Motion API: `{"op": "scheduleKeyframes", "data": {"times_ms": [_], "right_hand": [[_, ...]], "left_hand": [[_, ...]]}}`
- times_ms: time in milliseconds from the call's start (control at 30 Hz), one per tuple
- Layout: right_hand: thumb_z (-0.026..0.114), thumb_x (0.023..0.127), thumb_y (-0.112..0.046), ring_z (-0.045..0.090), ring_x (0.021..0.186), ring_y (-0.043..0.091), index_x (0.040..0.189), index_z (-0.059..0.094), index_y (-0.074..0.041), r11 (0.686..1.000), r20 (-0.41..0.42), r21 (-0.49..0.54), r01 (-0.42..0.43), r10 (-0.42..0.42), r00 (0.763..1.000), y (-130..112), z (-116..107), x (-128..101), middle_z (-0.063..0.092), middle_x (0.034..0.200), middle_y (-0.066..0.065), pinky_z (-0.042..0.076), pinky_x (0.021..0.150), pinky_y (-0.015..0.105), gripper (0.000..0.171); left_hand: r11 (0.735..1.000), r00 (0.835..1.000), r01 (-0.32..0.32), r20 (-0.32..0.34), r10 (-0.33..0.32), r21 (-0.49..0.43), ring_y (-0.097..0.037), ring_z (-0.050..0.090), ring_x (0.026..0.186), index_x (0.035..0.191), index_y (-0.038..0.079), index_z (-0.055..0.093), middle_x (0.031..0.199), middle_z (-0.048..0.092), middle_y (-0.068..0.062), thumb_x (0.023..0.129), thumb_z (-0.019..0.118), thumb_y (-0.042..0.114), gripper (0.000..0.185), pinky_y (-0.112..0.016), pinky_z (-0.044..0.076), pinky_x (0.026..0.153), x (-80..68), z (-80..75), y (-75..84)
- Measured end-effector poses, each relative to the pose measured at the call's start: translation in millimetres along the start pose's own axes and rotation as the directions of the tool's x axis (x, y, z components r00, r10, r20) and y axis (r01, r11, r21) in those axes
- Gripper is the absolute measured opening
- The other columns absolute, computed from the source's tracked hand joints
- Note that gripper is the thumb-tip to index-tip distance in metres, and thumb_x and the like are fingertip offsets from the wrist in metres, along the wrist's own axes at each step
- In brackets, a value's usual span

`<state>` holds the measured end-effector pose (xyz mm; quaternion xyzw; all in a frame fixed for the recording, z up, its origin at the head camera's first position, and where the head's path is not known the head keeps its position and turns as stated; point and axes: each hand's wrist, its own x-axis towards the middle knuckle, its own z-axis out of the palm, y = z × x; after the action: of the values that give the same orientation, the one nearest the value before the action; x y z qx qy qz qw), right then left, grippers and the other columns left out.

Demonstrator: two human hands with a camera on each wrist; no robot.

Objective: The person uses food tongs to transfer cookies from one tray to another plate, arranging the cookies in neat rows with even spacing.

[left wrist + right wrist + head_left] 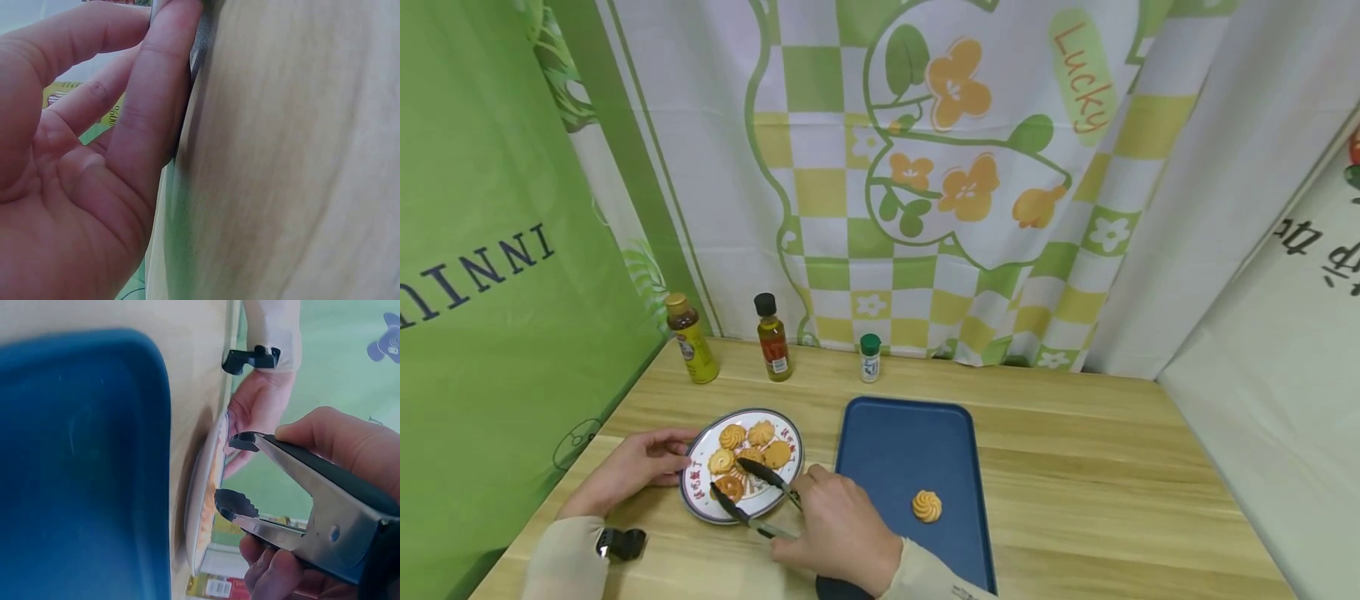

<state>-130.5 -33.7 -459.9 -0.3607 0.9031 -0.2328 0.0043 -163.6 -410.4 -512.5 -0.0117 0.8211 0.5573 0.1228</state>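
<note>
Both forearms reach in from the near edge of the wooden surface (1075,467) toward the plate (700,492), which serves as the landmark here. The left hand (632,468) lies low on the surface at the plate's left side, its fingers nearly straight and relaxed, the fingertips (172,37) touching the plate's rim; it grasps nothing. The right hand (838,525) comes in from the plate's right, wrist bent toward it, fingers and thumb curled round the handles of the tongs (752,496). The tongs' two arms stand spread apart over the plate, their dark tips (234,503) above the cookies (748,450) and not closed on any of them, as far as the views show. To the right of the plate lies the blue tray (887,450), with a single cookie (927,506) on it. Beyond the plate, near the curtain, stand three small bottles (772,337).
</note>
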Motion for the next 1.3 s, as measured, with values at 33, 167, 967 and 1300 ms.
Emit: {"op": "scheduleKeyframes", "data": {"times_ms": [33, 167, 967, 1300], "right_hand": [[0.089, 0.083, -0.040, 0.051, 0.072, 0.004, 0.119, 0.080, -0.006, 1.000, 0.000, 0.021, -0.011, 0.011, 1.000, 1.8, -1.8, -0.1, 0.070, 0.097, -0.002, 0.043, 0.057, 0.019, 0.050], [0.089, 0.083, -0.039, 0.050, 0.071, 0.004, 0.120, 0.081, -0.007, 0.997, -0.008, 0.057, -0.051, 0.052, 0.999, 10.2, -9.4, -2.4, 0.068, 0.097, -0.003, 0.042, 0.056, 0.018, 0.050], [0.092, 0.085, -0.046, 0.063, 0.079, 0.010, 0.130, 0.078, -0.005, 0.968, -0.045, 0.026, -0.249, 0.250, 0.967, 66.5, -44.7, -57.4, 0.073, 0.108, 0.004, 0.057, 0.061, 0.029, 0.063], [0.096, 0.081, -0.046, 0.060, 0.078, 0.009, 0.129, 0.078, -0.007, 0.914, -0.088, -0.006, -0.406, 0.404, 0.910, 92.5, -63.6, -95.9, 0.069, 0.104, 0.001, 0.054, 0.062, 0.031, 0.064]], "left_hand": [[1.000, 1.000, 0.001, -0.001, -0.001, 0.003, -0.009, 0.075, 0.098, 0.159, -0.018, 0.046, 0.124, 0.069, -0.023, 0.102, 0.074, 0.000, 0.066, -0.030, 0.073, 0.087, 0.0, 0.1, 0.2], [1.000, 1.000, 0.001, -0.006, -0.001, 0.016, -0.009, 0.074, 0.100, 0.158, -0.017, 0.046, 0.125, 0.070, -0.024, 0.102, 0.074, 0.001, 0.065, -0.030, 0.073, 0.087, -0.6, 0.4, 0.9], [0.999, 1.000, 0.020, -0.013, -0.019, 0.027, -0.011, 0.074, 0.102, 0.159, -0.017, 0.046, 0.125, 0.070, -0.021, 0.103, 0.074, 0.003, 0.065, -0.030, 0.073, 0.089, 1.4, -1.3, -3.6], [0.999, 1.000, 0.019, -0.013, -0.019, 0.035, -0.010, 0.073, 0.102, 0.159, -0.016, 0.046, 0.129, 0.069, -0.026, 0.104, 0.074, 0.002, 0.065, -0.029, 0.073, 0.088, 2.7, -1.2, -2.3]]}}
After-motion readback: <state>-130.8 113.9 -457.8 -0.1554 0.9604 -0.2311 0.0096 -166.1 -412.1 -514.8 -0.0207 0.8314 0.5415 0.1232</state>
